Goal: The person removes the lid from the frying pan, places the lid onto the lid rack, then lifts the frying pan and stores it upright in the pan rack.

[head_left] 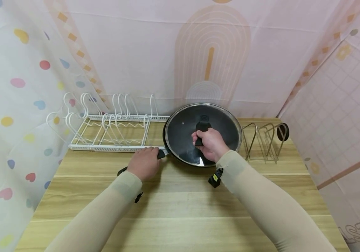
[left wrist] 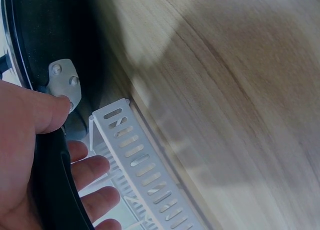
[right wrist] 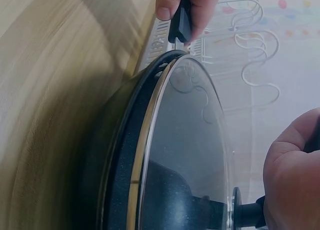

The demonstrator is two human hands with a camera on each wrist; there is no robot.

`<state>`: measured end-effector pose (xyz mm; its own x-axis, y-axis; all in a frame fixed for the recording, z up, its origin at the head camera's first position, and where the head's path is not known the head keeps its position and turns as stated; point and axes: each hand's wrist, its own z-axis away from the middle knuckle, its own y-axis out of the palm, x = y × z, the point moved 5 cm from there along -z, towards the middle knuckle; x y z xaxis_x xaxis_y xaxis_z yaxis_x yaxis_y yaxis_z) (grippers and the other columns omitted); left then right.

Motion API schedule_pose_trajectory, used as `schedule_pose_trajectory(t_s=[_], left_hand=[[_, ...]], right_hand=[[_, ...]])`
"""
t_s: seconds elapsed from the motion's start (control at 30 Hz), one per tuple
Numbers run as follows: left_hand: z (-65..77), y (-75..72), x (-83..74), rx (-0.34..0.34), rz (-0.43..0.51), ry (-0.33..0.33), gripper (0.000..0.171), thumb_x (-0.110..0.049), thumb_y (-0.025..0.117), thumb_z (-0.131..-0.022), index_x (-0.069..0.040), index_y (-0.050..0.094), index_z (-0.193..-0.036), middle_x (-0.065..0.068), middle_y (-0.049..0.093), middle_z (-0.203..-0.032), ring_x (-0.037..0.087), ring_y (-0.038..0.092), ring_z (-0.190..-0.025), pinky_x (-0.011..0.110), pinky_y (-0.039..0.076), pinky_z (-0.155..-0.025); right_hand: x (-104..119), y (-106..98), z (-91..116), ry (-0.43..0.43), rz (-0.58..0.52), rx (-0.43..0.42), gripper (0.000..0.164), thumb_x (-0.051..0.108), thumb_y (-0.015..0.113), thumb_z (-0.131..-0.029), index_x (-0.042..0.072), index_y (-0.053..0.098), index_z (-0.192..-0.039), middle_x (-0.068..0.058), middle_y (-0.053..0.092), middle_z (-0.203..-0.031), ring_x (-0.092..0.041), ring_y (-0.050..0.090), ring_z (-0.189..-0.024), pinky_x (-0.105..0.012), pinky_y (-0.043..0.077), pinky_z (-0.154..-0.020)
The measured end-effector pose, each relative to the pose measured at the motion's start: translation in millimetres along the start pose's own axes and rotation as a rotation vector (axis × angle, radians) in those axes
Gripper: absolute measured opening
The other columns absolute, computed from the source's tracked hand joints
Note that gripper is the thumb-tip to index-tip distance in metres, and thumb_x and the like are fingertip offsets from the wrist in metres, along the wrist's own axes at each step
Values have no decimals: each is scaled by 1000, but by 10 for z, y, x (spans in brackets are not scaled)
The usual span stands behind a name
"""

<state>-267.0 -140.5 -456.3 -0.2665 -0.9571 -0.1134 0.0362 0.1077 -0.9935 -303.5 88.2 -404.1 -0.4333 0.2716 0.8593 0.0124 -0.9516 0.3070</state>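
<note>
A black frying pan [right wrist: 129,135] stands on the table beside the white rack, with a round glass lid [head_left: 180,136] over it. In the head view my left hand [head_left: 144,163] grips the pan's black handle [head_left: 161,154]. The left wrist view shows the thumb lying near the riveted metal bracket [left wrist: 65,82], while the fingers curl around the handle's far side. My right hand [head_left: 210,144] holds the black lid handle [head_left: 203,121] at the lid's middle. Close beside each other in the right wrist view run the lid's metal rim [right wrist: 146,160] and the pan's edge.
Left of the pan, a white wire rack [head_left: 117,148] with tall curved loops stretches along the back; its slotted rail lies near the left hand. A smaller metal wire rack [head_left: 263,140] with a black round piece [head_left: 283,132] stands at right. Patterned cloth [head_left: 136,52] hangs behind the wooden table [head_left: 180,224].
</note>
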Motion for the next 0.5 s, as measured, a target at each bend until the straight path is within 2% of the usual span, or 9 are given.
schedule_pose_trajectory(t_s=[0.1,0.33,0.5], left_hand=[[13,-6,-1,8,-2,-1,36,-30,62,-104,1,63,-124,20,71,-129,42,65,-123,59,50,-108],[14,-32,-17,3,-4,0,34,-28,62,-105,1,63,-122,21,71,-125,43,66,-120,59,51,-105],[16,-29,-19,19,-2,-2,37,-29,61,-105,1,62,-127,21,70,-130,43,65,-123,60,50,-106]], right_hand=[[23,-6,24,-8,3,-1,46,10,45,-112,4,25,-153,-6,61,-97,-10,56,-74,-22,53,-71],[90,-16,97,-36,34,8,44,10,44,-112,1,26,-152,-5,60,-97,-10,56,-74,-21,53,-71],[127,-27,149,-42,62,6,43,11,44,-113,1,28,-151,-4,60,-98,-9,56,-75,-20,53,-71]])
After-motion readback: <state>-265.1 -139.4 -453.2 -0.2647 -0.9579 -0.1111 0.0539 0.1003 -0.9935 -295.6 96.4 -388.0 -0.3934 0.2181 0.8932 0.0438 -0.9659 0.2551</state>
